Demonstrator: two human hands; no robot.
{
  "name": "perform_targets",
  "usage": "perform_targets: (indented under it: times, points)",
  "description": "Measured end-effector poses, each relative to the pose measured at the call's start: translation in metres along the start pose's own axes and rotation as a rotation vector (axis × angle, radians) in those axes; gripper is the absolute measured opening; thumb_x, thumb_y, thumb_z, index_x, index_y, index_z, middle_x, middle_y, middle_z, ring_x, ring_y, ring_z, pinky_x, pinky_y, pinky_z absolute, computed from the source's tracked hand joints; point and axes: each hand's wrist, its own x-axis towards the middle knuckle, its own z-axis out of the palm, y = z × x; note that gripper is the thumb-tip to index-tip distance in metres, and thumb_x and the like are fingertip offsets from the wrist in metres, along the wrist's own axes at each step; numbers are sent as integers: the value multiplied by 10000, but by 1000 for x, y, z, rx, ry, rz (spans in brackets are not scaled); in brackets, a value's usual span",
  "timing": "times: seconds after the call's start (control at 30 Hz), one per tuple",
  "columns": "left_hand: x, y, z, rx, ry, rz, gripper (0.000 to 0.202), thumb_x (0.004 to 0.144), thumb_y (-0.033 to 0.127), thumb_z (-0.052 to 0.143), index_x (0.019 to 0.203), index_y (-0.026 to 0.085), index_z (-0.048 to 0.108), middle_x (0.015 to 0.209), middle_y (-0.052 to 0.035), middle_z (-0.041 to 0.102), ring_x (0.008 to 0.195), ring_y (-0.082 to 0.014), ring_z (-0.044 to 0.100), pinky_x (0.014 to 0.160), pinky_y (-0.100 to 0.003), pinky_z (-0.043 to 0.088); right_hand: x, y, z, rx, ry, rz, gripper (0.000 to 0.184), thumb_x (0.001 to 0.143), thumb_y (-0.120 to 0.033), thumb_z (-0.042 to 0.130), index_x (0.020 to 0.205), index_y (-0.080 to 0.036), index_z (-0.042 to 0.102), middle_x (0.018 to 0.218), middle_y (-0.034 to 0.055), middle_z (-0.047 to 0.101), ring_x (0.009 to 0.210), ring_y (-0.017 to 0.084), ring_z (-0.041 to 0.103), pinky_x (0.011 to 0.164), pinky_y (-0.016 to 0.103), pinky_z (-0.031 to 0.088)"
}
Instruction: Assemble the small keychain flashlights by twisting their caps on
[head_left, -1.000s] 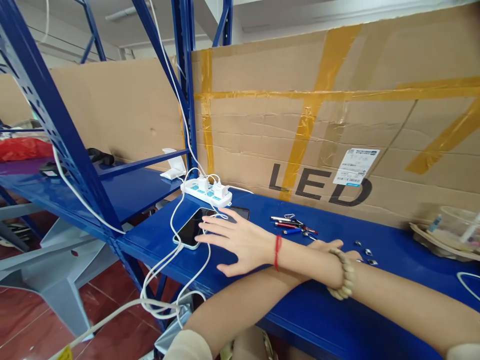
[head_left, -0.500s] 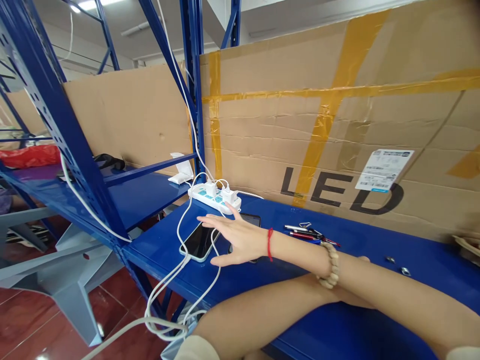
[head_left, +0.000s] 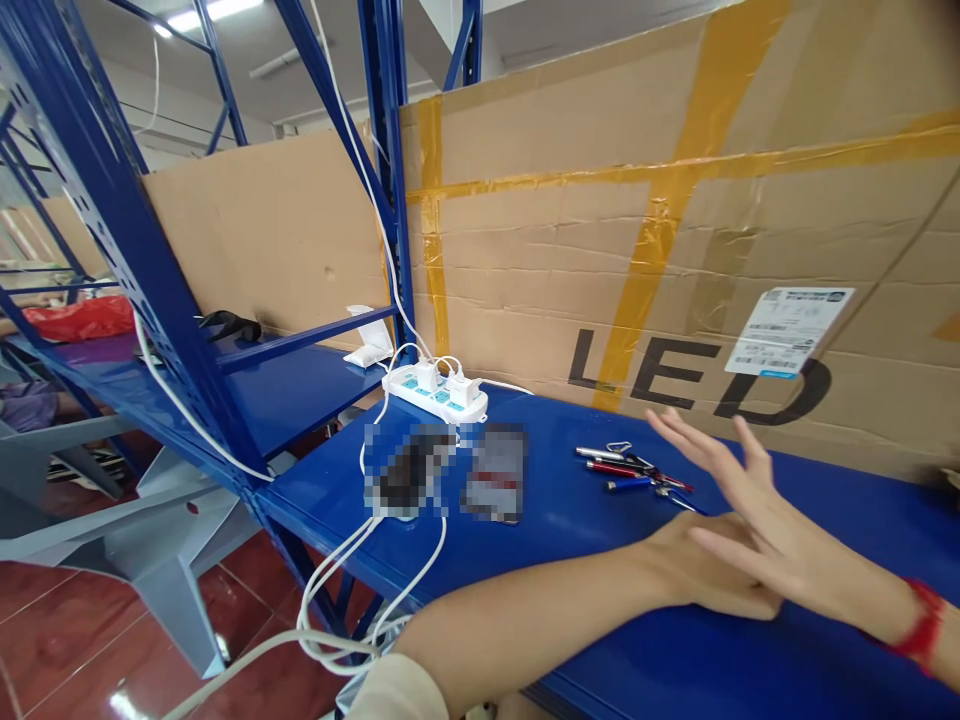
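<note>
My left hand (head_left: 686,565) reaches across the blue table from the lower left, its fingers curled together low over the surface. What they hold, if anything, is hidden. My right hand (head_left: 761,525), with a red string at the wrist, is in front of it and partly covers it. Its fingers are spread, and nothing shows in them. Left of both hands lies a small group of pens (head_left: 619,468), silver, red and blue, with a metal clip among them. A dark phone (head_left: 495,475) lies further left, blurred by blocks, and beside it another phone (head_left: 409,480).
A white power strip (head_left: 435,393) with plugged-in chargers stands behind the phones. White cables (head_left: 322,590) hang over the table's front edge. A large cardboard sheet (head_left: 540,270) marked LED walls the back. A blue rack post (head_left: 161,270) and a grey chair (head_left: 150,540) are left.
My right hand has drawn back to the right, from above the phones to beside my left hand, still spread. The left hand is now partly uncovered. The view has shifted slightly.
</note>
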Motion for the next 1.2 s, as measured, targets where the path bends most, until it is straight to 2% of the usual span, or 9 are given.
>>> perform_targets:
  times: [0.13, 0.2, 0.27, 0.4, 0.5, 0.7, 0.97, 1.1, 1.2]
  points:
    - [2, 6, -10, -156, -48, -88, 358, 872, 323, 277, 1127, 184, 485, 905, -46, 579, 963, -202, 517, 702, -314, 477, -44, 28, -2, 221, -82, 354, 512, 899, -327, 259, 1382, -334, 90, 1379, 98, 303, 1275, 274, 207, 1039, 516, 51]
    - [1, 9, -11, -212, -17, -159, 369, 878, 355, 262, 1117, 195, 494, 836, -49, 568, 929, -204, 530, 712, -337, 477, -53, 38, -4, 613, -81, 471, 477, 914, -318, 117, 1390, -288, 108, 1304, 137, 407, 1250, 243, 276, 1008, 439, 238]
    - [0, 11, -8, -212, 44, -202, 359, 871, 373, 288, 1110, 216, 504, 797, -48, 550, 887, -201, 544, 709, -344, 478, -55, 44, -5, 1065, -112, 596, 537, 896, -390, 49, 1396, -213, 137, 1297, 160, 401, 1207, 264, 357, 918, 409, 378]
    - [-2, 12, -2, -177, 98, -252, 364, 868, 390, 276, 1105, 245, 510, 770, -41, 530, 827, -189, 554, 695, -334, 489, -44, 45, -1, 1489, 119, 881, 671, 788, -544, 193, 1366, -207, 237, 1227, 185, 472, 1098, 323, 481, 833, 470, 438]
    - [-2, 11, 0, -137, 127, -256, 352, 864, 381, 280, 1089, 249, 516, 749, -34, 522, 789, -184, 555, 670, -320, 494, -37, 42, 4, 1590, 226, 943, 631, 753, -551, 273, 1307, -253, 326, 1187, 162, 521, 1063, 319, 514, 853, 487, 419]
    - [-3, 11, -1, -84, 168, -268, 300, 860, 341, 332, 1029, 202, 538, 834, -55, 557, 777, -194, 563, 658, -311, 495, -40, 41, 9, 1519, 211, 785, 465, 750, -467, 369, 1107, -202, 506, 1091, 147, 595, 1052, 307, 527, 882, 468, 398]
    - [1, 14, -2, -41, 132, -252, 272, 868, 272, 343, 1013, 174, 551, 1004, -83, 566, 912, -205, 553, 759, -312, 483, -45, 27, 27, 1083, 471, 691, 317, 713, -431, 539, 814, -145, 633, 873, 111, 673, 902, 240, 613, 855, 359, 455]
    - [-1, 19, -6, 42, 186, -431, 299, 899, 281, 272, 1103, 183, 467, 959, -76, 556, 877, -182, 564, 756, -287, 474, -52, 36, 28, 791, 621, 656, 292, 745, -385, 489, 767, -135, 638, 821, 101, 676, 793, 207, 641, 734, 308, 509]
    - [-3, 23, -7, 119, 221, -559, 310, 917, 314, 207, 1120, 212, 417, 947, -58, 544, 857, -177, 567, 732, -279, 469, -60, 43, 22, 552, 593, 656, 231, 723, -350, 535, 736, -155, 658, 753, 68, 674, 712, 199, 640, 697, 305, 502]
